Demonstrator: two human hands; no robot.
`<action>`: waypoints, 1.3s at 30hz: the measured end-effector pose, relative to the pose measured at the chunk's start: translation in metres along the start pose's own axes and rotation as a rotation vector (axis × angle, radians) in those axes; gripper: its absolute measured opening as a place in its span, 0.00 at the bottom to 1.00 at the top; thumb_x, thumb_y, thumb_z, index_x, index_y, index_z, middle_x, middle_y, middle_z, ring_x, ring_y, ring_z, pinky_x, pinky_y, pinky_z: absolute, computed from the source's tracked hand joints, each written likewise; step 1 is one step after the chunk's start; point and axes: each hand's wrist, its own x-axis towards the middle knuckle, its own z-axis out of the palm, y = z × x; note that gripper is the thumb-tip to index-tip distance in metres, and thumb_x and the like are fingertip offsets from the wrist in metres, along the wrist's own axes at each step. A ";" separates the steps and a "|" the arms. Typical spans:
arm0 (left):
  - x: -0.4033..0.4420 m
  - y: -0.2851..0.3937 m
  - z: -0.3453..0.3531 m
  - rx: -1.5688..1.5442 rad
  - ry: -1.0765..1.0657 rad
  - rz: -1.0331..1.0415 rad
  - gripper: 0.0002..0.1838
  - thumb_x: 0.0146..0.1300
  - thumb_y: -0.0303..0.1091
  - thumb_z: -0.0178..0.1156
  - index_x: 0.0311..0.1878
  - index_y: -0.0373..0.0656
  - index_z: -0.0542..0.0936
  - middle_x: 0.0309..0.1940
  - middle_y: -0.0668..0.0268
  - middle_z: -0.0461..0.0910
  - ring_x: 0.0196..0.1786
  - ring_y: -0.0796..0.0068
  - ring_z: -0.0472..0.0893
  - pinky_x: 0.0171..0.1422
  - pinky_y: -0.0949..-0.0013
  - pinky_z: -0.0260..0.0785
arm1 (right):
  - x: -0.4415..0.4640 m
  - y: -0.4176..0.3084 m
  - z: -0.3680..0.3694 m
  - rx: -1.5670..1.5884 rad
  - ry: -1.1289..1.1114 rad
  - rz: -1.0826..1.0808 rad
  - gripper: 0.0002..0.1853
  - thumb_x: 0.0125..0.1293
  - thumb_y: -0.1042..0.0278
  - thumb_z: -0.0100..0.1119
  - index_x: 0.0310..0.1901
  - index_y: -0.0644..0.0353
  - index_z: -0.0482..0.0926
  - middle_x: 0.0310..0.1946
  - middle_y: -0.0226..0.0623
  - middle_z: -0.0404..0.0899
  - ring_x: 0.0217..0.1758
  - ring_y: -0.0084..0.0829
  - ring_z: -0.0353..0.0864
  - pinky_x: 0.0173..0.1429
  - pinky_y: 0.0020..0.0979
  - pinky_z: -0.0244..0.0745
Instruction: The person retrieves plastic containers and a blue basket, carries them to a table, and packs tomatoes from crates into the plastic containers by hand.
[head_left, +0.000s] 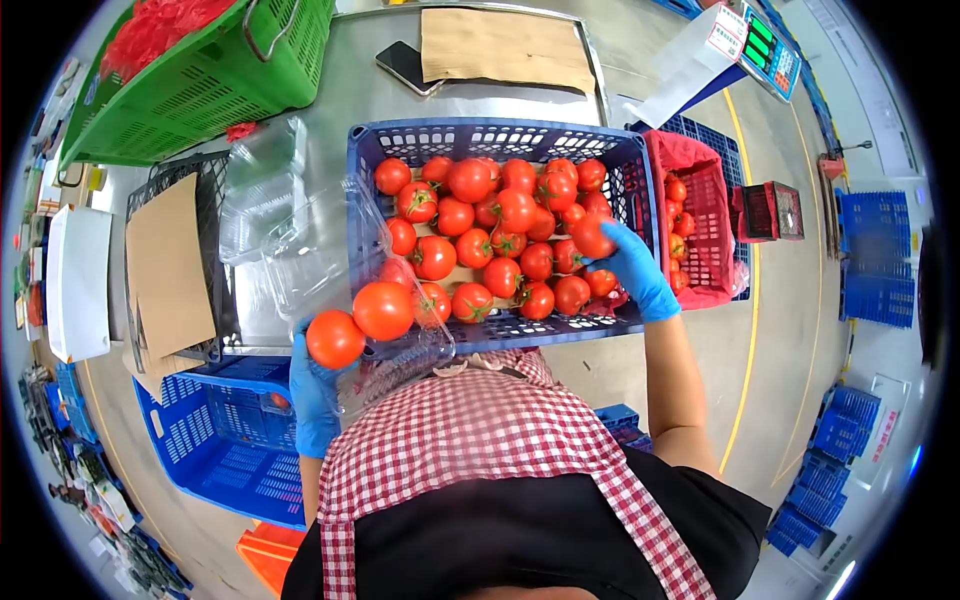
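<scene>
Both my hands wear blue gloves. My left hand [318, 390] grips a clear plastic clamshell box [400, 365] at its near left side, its lid raised. Two large tomatoes [383, 311] lie in that box. At the right end of a dark blue crate [480, 128], my right hand [638, 270] has its fingers closed around a tomato [593, 236]. Many more tomatoes [470, 181], some with green stems, fill the crate around it. The held box overlaps the crate's near left corner.
Stacked clear clamshells [262, 205] and cardboard [172, 275] lie left on the metal table [370, 25]. A green basket [200, 100], phone [405, 66] and scale [768, 55] sit farther back. Right stands a red-lined crate [700, 160] of tomatoes; lower left, a blue crate [220, 440].
</scene>
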 end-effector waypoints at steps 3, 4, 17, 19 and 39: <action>0.002 0.000 0.002 0.053 -0.062 0.026 0.21 0.69 0.39 0.50 0.62 0.43 0.67 0.52 0.58 0.74 0.49 0.67 0.78 0.47 0.65 0.78 | -0.010 -0.013 0.026 0.605 -0.265 0.219 0.32 0.64 0.40 0.50 0.57 0.62 0.68 0.47 0.51 0.77 0.37 0.43 0.82 0.29 0.35 0.80; 0.001 0.000 0.000 0.090 -0.088 0.046 0.20 0.69 0.38 0.50 0.62 0.43 0.67 0.52 0.58 0.74 0.49 0.67 0.78 0.48 0.65 0.77 | -0.016 -0.017 0.041 0.656 -0.254 0.251 0.33 0.64 0.41 0.50 0.58 0.64 0.67 0.47 0.55 0.77 0.37 0.48 0.82 0.25 0.36 0.80; 0.011 -0.004 -0.005 0.220 -0.201 0.123 0.19 0.73 0.44 0.41 0.59 0.43 0.68 0.53 0.59 0.74 0.55 0.65 0.77 0.53 0.63 0.76 | -0.072 -0.055 0.211 -0.958 -0.485 -0.566 0.35 0.46 0.66 0.73 0.58 0.58 0.69 0.51 0.43 0.72 0.56 0.39 0.74 0.60 0.35 0.69; 0.002 0.006 0.008 0.086 -0.192 0.023 0.20 0.73 0.44 0.42 0.60 0.43 0.68 0.53 0.59 0.74 0.56 0.65 0.76 0.56 0.64 0.74 | -0.069 -0.038 0.221 -1.013 -0.544 -0.684 0.35 0.45 0.62 0.73 0.57 0.58 0.71 0.47 0.45 0.74 0.52 0.46 0.75 0.57 0.39 0.70; 0.008 0.009 0.008 0.154 -0.141 0.042 0.24 0.73 0.52 0.40 0.63 0.49 0.67 0.56 0.62 0.73 0.54 0.66 0.77 0.50 0.61 0.77 | -0.075 0.015 0.244 -1.275 -0.489 -0.911 0.33 0.55 0.59 0.64 0.63 0.57 0.65 0.51 0.45 0.70 0.41 0.45 0.80 0.38 0.41 0.78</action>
